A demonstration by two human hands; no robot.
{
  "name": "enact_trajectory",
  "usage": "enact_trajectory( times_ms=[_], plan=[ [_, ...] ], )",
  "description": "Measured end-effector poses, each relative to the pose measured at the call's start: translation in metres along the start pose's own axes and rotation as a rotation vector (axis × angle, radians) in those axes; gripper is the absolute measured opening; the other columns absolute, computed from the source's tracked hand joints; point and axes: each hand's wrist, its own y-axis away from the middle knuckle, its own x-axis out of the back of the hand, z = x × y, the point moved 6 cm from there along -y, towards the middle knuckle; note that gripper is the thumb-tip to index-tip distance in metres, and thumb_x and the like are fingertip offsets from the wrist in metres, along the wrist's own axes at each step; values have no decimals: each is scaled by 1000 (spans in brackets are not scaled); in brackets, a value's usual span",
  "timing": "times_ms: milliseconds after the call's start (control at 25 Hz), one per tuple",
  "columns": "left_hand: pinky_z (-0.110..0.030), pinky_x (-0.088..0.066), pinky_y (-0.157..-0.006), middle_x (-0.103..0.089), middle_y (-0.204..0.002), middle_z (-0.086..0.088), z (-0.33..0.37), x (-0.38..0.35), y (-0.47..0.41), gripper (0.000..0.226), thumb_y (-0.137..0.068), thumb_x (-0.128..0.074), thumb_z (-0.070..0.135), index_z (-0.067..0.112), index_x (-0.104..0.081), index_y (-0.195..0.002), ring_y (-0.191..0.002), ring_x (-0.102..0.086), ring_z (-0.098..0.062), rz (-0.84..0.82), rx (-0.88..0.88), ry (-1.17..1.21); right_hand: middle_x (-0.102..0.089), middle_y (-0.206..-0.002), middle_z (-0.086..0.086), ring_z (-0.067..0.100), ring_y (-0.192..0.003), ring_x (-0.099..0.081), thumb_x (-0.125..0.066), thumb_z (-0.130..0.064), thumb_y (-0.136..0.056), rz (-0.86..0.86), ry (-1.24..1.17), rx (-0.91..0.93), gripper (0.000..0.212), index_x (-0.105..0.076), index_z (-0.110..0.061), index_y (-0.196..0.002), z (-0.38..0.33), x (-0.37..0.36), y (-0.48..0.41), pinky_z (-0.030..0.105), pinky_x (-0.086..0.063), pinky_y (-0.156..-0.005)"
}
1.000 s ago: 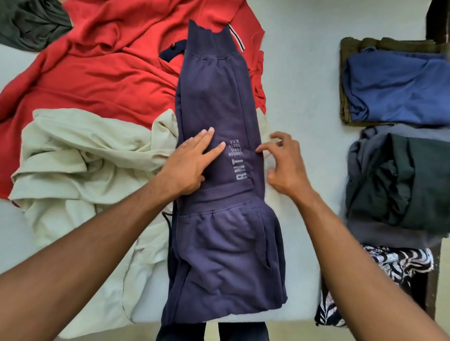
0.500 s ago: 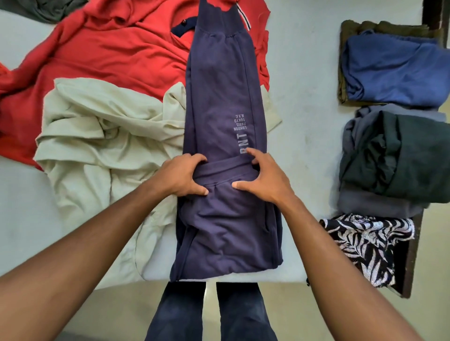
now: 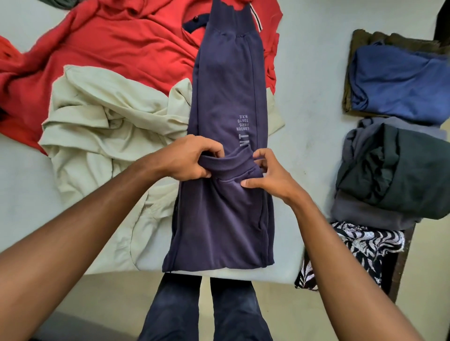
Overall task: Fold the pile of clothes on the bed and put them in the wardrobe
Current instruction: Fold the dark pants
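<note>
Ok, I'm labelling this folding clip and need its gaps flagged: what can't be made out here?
Head view only:
Wardrobe: none visible in the frame.
White print on the navy blue jogger trousers: lower letters covered by the raised fold that the left hand and right hand hold.
Left hand's grip: fingertips tucked under that fold.
Black-and-white zebra-print cloth: partly behind the right forearm.
Grey-green garment: cut off by the top edge.
</note>
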Motion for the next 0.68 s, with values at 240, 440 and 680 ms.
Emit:
enact_trajectory(
  times_ms=[240, 440, 680],
  plan=[
    [-28, -53, -88, -72, -100, 12, 11, 43, -24, 47, -67, -85, 2, 28, -77, -105, -95, -67, -6, 112, 6, 141, -75, -119, 7, 25, -110, -71, -88, -6, -64, -18, -386, 36, 67, -65, -15, -127, -17, 23, -13, 41, -55, -98],
    [-28, -50, -84, -73, -97, 1, -5, 111, -56, 58, -54, -85, 27, 33, -70, -110, -89, -65, -9, 331, 14, 145, -76, -84, -10, 7, -81, -70, -83, -10, -82, 192, -179, 210, 16, -74, -22, -87, -86, 70, -35, 28, -55, -76],
    [-28, -53, -93, -67, -107, 1, -23, 222, -148, 56, -62, -75, 23, 22, -67, -117, -96, -59, -7, 798, 62, 149, -69, -91, -8, 2, -79, -63, -75, -14, -78, 463, -161, 383, 48, -66, -7, -124, -177, 133, -146, 23, -53, -82]
  ],
)
